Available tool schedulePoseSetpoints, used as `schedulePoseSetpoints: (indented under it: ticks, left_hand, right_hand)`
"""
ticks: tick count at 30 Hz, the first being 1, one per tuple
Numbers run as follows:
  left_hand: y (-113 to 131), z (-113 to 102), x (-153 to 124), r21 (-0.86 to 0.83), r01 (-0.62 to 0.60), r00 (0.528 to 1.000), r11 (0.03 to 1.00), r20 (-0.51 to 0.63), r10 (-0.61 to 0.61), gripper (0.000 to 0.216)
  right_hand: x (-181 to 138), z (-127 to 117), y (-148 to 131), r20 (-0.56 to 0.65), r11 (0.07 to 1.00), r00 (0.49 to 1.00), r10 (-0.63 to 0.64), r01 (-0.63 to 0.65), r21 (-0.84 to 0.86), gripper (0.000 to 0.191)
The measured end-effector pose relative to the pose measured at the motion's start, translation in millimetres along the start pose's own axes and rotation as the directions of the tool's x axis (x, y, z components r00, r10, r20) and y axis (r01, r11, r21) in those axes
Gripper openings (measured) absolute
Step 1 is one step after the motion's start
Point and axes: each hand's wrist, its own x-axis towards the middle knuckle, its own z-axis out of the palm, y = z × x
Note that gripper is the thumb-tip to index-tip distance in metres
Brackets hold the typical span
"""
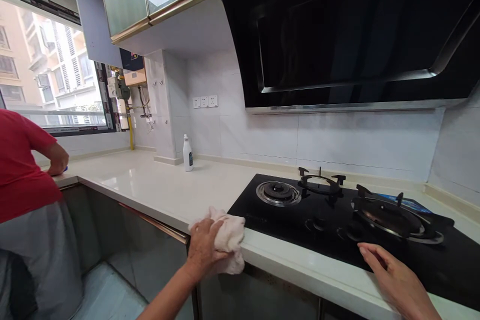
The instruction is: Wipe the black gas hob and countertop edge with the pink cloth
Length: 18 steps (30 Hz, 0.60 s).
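My left hand (204,250) grips a crumpled pale pink cloth (228,239) against the front edge of the white stone countertop (131,185), beside the left front corner of a black glass gas hob (285,225). My right hand (393,277) holds nothing, and its fingertips rest near the hob's front edge. The hob has a round burner (278,193) with its black cap showing, and a metal pot support (320,185) behind it. At its right stands a larger burner with a pot support (390,215).
A person in a red shirt (22,170) works at the counter on the left, one hand at its surface. A white bottle (188,154) stands against the tiled wall. A black range hood (337,30) hangs over the hob, and dark-fronted cabinets (150,255) run below the counter.
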Motion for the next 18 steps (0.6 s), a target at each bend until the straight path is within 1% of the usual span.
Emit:
schedulePoseSetpoints:
  ticks: [3,5,8,9,11,13,15,17,18]
  left_hand:
    - [72,6,3,-0.099,-0.003,0.996,0.995,-0.088,-0.005,0.083]
    - [124,14,8,-0.197,-0.039,0.992,0.980,-0.126,0.014,0.087]
    - [200,30,18,-0.289,-0.172,0.978,0.942,-0.164,0.129,0.086]
    - [223,34,23,-0.297,-0.219,0.969,0.929,-0.181,0.170,0.086]
    - [260,42,31,-0.309,-0.294,0.953,0.905,-0.161,0.255,0.082]
    - [283,46,39,-0.320,-0.345,0.938,0.882,-0.119,0.324,0.076]
    - [295,48,43,-0.344,-0.363,0.929,0.866,-0.057,0.366,0.074]
    - [299,49,45,-0.389,-0.345,0.926,0.854,0.005,0.377,0.078]
    - [300,49,45,-0.419,-0.324,0.928,0.848,0.035,0.372,0.079]
  right_hand:
    - [-1,1,0,-0.009,1.000,1.000,-0.019,0.019,-0.005,0.059]
    - [0,3,0,-0.017,0.999,0.999,-0.035,0.036,0.008,0.060]
    - [2,4,1,-0.024,0.999,0.999,-0.047,0.048,0.022,0.059]
    - [4,4,2,-0.026,0.998,0.998,-0.053,0.054,0.023,0.059]
    - [5,2,3,-0.030,0.997,0.997,-0.067,0.068,0.024,0.059]
    - [2,-2,3,-0.061,0.997,0.996,-0.069,0.071,0.034,0.062]
    - [-9,-4,2,-0.138,0.995,0.988,-0.074,0.082,0.054,0.064]
    - [-27,-2,-2,-0.211,0.983,0.965,-0.155,0.171,0.060,0.058]
    - [-38,3,-4,-0.218,0.968,0.948,-0.233,0.248,0.044,0.053]
